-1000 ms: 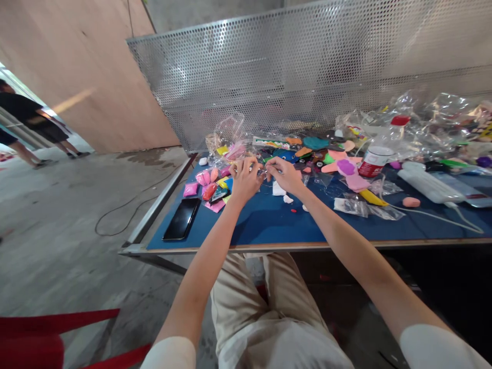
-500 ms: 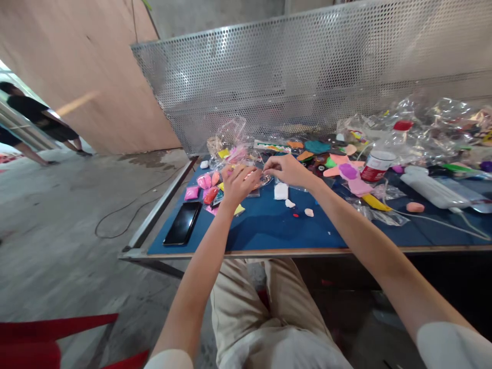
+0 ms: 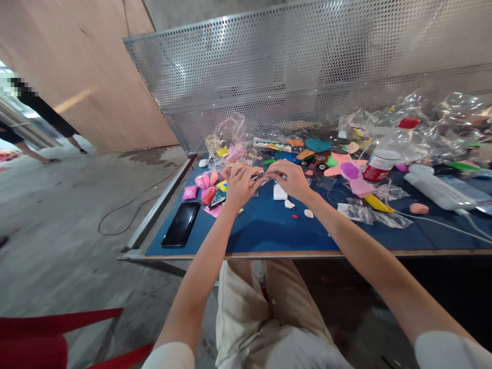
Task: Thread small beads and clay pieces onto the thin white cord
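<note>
My left hand (image 3: pixel 241 185) and my right hand (image 3: pixel 289 179) meet above the blue table mat (image 3: pixel 269 237). Both sets of fingertips are pinched together around something small and partly shiny, mostly hidden by the fingers. Just below my right hand lie a white block of modelling clay (image 3: pixel 280 192) and a small white lump (image 3: pixel 289 204). A pale lump (image 3: pixel 308 213) and a tiny red bit (image 3: pixel 295 216) are a little nearer to me. Beside my left hand are a bright pink packet (image 3: pixel 189 192), a red packet (image 3: pixel 209 195) and other coloured packets.
A black phone (image 3: pixel 180 224) lies at the mat's left. On the right stand a bottle with a red-and-white label (image 3: pixel 378 166), a white device with a cable (image 3: pixel 436 189) and coloured clay shapes (image 3: pixel 351 171). Behind rises a perforated metal panel (image 3: pixel 269 77). People stand far left.
My right hand has shifted slightly down and its fingertips now meet those of my left hand. The gap between the hands has closed.
</note>
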Demonstrator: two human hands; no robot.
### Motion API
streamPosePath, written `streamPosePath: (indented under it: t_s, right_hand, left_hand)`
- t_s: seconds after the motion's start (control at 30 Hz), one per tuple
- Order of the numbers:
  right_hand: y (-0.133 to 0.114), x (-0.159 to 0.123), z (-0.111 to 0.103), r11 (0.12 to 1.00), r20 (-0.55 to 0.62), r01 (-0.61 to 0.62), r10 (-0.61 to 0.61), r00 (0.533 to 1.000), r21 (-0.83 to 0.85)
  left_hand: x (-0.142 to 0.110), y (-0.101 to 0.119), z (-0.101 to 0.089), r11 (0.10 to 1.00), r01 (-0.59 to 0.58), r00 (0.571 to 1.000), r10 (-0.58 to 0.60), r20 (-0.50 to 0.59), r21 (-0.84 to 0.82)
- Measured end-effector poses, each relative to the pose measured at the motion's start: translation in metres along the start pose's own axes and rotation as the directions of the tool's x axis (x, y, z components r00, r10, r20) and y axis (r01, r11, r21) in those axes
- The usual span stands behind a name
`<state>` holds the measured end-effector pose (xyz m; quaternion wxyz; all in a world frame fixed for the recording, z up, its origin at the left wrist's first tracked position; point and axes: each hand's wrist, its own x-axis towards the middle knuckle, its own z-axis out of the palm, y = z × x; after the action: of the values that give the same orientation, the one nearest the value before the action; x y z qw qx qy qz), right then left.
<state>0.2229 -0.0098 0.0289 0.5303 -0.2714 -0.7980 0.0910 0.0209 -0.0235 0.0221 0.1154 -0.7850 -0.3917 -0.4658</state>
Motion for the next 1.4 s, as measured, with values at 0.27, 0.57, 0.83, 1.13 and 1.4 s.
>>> streamPosePath:
  t_s: [0.27, 0.57, 0.83, 1.13, 1.4]
  right_hand:
    - [-0.001, -0.007, 0.001, 0.943, -0.142, -0.285, 0.310, 0.940, 0.171]
    - [0.018, -0.012, 0.002, 0.864, -0.099, -0.363, 0.420, 0.902, 0.349]
    - [0.031, -0.017, -0.006, 0.764, 0.040, -0.465, 0.503, 0.864, 0.447]
    - [0.024, -0.019, -0.002, 0.688, 0.083, -0.564, 0.598, 0.797, 0.457]
    - [0.007, -0.017, 0.007, 0.668, 0.198, -0.577, 0.557, 0.807, 0.470]
  left_hand:
    - [-0.002, 0.000, -0.007, 0.975, 0.208, 0.941, -0.223, -0.254, -0.084]
    - [0.003, 0.001, 0.001, 0.703, 0.477, 0.879, -0.366, 0.306, -0.527]
    - [-0.002, 0.026, -0.001, 0.824, 0.489, 0.870, -0.435, 0.232, -0.285]
    - [0.000, 0.027, 0.001, 0.528, 0.578, 0.812, -0.441, 0.381, -0.622]
    - [0.002, 0.013, -0.011, 0.171, 0.693, 0.704, -0.370, 0.607, -0.700]
